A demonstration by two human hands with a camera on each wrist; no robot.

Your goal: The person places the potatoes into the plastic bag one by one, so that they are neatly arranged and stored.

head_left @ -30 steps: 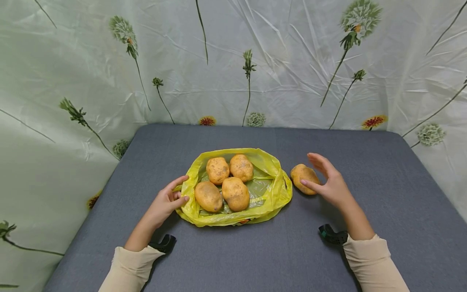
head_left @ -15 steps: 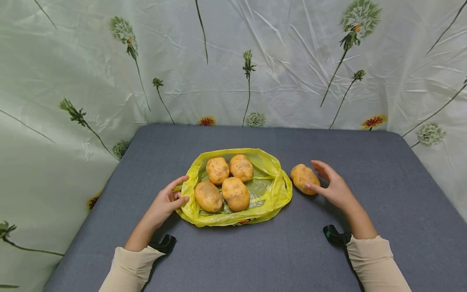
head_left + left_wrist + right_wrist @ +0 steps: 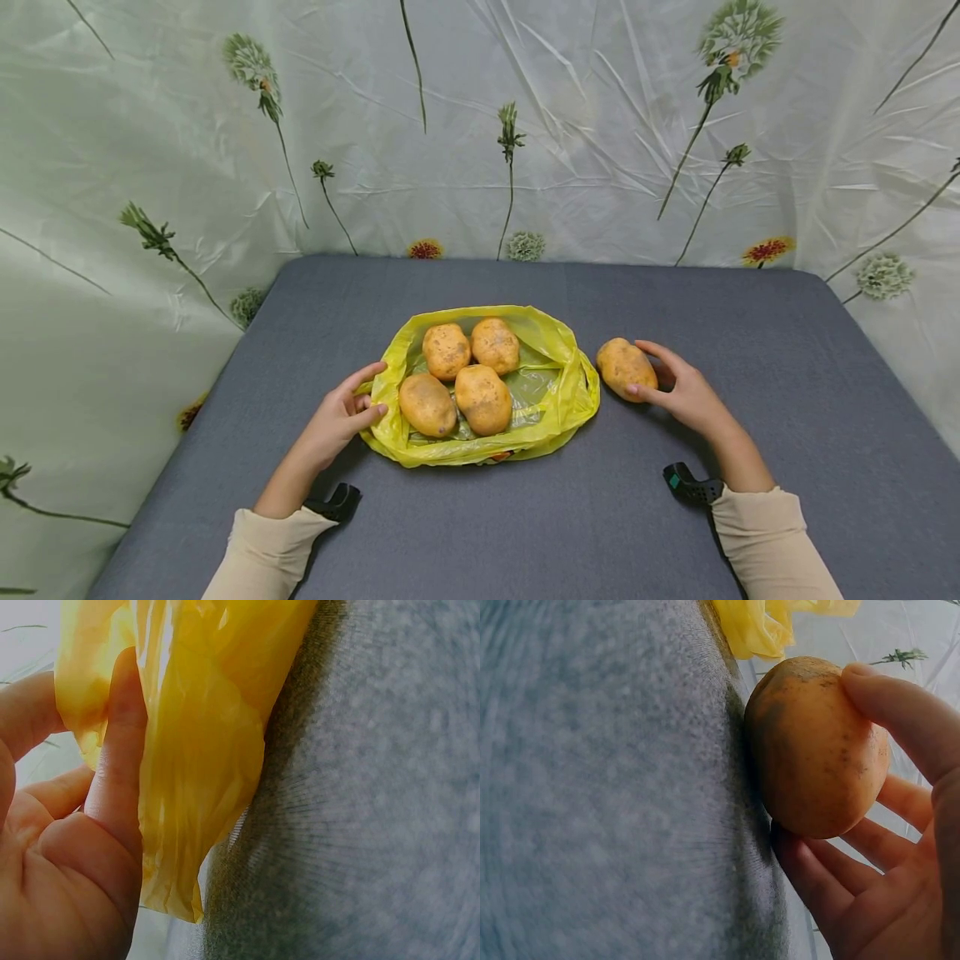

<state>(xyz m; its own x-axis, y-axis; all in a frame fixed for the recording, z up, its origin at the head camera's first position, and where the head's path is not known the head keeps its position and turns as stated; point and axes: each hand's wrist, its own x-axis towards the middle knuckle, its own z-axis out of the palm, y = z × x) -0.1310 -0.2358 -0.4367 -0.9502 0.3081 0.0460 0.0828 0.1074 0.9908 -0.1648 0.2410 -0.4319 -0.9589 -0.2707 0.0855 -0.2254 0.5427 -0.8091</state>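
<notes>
A yellow plastic bag (image 3: 558,421) lies spread with its mouth up, and several potatoes (image 3: 483,402) rest inside it. At the bag's left rim, my left hand (image 3: 333,423) holds the plastic between thumb and fingers; the left wrist view has the thumb (image 3: 120,757) against the yellow film. Just right of the bag, a single potato (image 3: 626,368) sits on the grey surface. My right hand (image 3: 688,398) grips this potato from its right side. Seen from the right wrist, the thumb (image 3: 900,705) presses the potato's upper side while the other fingers curve around beneath.
A grey cloth-covered table (image 3: 517,533) carries everything. Behind it and along the left hangs a pale curtain (image 3: 450,167) with printed flowers. Black wrist devices (image 3: 692,483) sit under both forearms, at the beige sleeves (image 3: 768,533).
My right hand has lowered and closed its fingers and thumb around the lone potato. The left hand and the bag have stayed in place.
</notes>
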